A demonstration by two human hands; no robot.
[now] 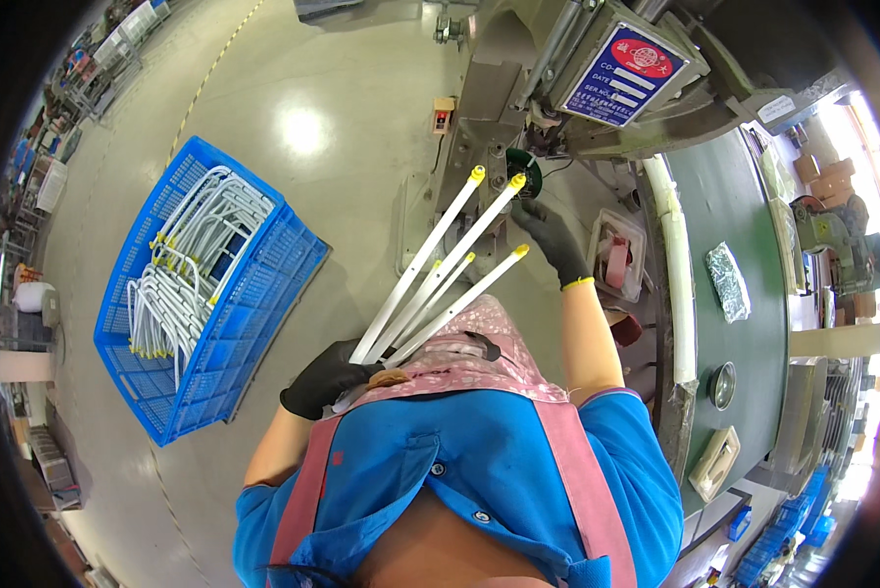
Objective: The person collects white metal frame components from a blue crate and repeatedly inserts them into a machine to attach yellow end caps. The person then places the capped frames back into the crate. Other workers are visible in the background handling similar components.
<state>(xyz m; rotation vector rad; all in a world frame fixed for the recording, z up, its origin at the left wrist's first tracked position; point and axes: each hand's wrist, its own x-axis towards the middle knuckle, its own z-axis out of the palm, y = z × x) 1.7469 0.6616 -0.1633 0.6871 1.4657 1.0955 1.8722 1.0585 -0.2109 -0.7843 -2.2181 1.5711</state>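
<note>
Several white metal tubes (457, 243) with yellow tips are bunched in my left hand (328, 377), which wears a black glove and is closed around their lower ends. They fan out away from me over my lap, and small holes show in some. My right hand (552, 238), gloved in black with a yellow cuff edge, is beside the yellow tip (516, 183) of one tube. Its fingers look loosely stretched out; whether they touch that tip I cannot tell. Just beyond is the machine (494, 108), with a dark green round part (524, 169) near the tips.
On the floor at left, a blue plastic crate (253, 338) holds many bent white tubes. A bin (640, 257) with reddish pieces stands right of my right hand. Farther right, a green-topped bench (700, 211) carries a foil-like packet (728, 282) and a round metal dish (722, 385).
</note>
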